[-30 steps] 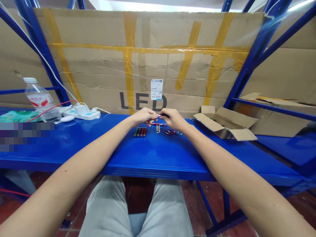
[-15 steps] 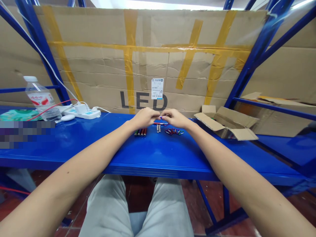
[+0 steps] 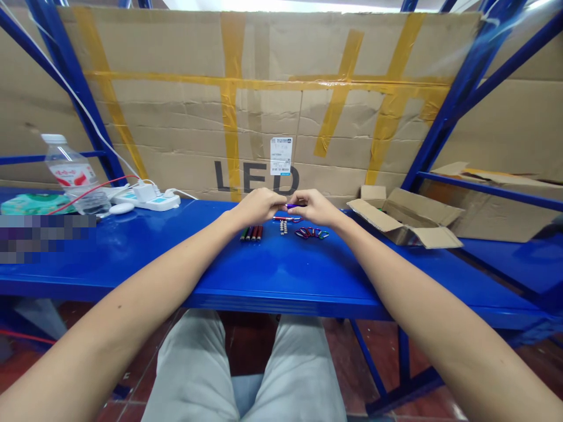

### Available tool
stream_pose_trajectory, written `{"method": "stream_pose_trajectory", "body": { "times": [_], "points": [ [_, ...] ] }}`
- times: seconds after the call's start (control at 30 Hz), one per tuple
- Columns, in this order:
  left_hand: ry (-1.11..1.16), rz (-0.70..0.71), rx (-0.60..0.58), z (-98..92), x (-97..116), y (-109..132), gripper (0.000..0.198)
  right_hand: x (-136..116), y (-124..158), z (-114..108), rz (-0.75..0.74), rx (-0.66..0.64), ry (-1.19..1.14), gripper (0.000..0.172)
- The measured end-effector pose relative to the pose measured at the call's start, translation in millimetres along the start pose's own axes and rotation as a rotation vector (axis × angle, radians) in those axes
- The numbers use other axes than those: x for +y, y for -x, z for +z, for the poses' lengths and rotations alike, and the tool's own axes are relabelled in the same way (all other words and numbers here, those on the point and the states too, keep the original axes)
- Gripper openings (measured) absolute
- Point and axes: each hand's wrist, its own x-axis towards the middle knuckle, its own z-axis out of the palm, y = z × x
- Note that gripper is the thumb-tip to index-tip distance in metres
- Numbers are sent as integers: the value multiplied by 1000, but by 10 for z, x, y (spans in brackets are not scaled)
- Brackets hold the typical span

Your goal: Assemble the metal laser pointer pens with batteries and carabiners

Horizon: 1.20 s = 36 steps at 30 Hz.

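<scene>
My left hand [image 3: 263,205] and my right hand [image 3: 313,207] meet above the far part of the blue table, fingers closed in a pinch. Between them lies a small purple metal tube [image 3: 296,206], held level; my right fingers grip its length and my left fingertips close at its left end. Just below is a red tube with a clip [image 3: 284,218]. Short silver button-like pieces [image 3: 283,227] form two columns on the table. To their left stand several dark red and green tubes [image 3: 251,234] side by side; to their right lie several coloured carabiner clips [image 3: 311,233].
An open cardboard box [image 3: 404,220] stands at the right. At the left are a water bottle [image 3: 73,176], a white power strip [image 3: 160,202] with cables, and a green packet [image 3: 30,204]. A large taped cardboard sheet [image 3: 176,129] closes off the back between blue posts.
More of the purple tube now shows between my hands, lying along my right fingers. My right hand has turned slightly and its fingers have shifted; the things on the table stay put.
</scene>
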Motion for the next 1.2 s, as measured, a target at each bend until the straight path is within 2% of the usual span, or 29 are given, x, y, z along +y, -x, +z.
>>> {"method": "stream_pose_trajectory", "body": {
  "times": [0.1, 0.3, 0.4, 0.53, 0.67, 0.77, 0.83, 0.93, 1.2],
  "points": [
    [-68, 11, -10, -8, 33, -10, 21, -26, 14, -31, 36, -47, -19, 22],
    [-176, 37, -71, -27, 87, -22, 20, -10, 44, -76, 131, -225, 14, 28],
    [-64, 18, -47, -15, 66, -10, 19, 13, 27, -66, 107, -157, 4, 24],
    [126, 6, -14, 11, 37, 7, 23, 33, 4, -9, 1, -14, -27, 35],
    [289, -74, 3, 24, 41, 8, 28, 10, 8, 26, -26, 19, 20, 22],
    [324, -108, 35, 27, 34, 4, 30, -12, 4, 5, -135, 79, 147, 20],
    [292, -78, 44, 34, 15, 4, 30, -19, -1, -16, -208, 94, 226, 19],
    [190, -7, 49, 52, -21, 8, 30, -31, 4, -34, -223, 77, 253, 20],
    [-141, 113, 37, 59, 0, -2, 22, -120, 42, -50, -41, -83, 223, 23]
  ]
}}
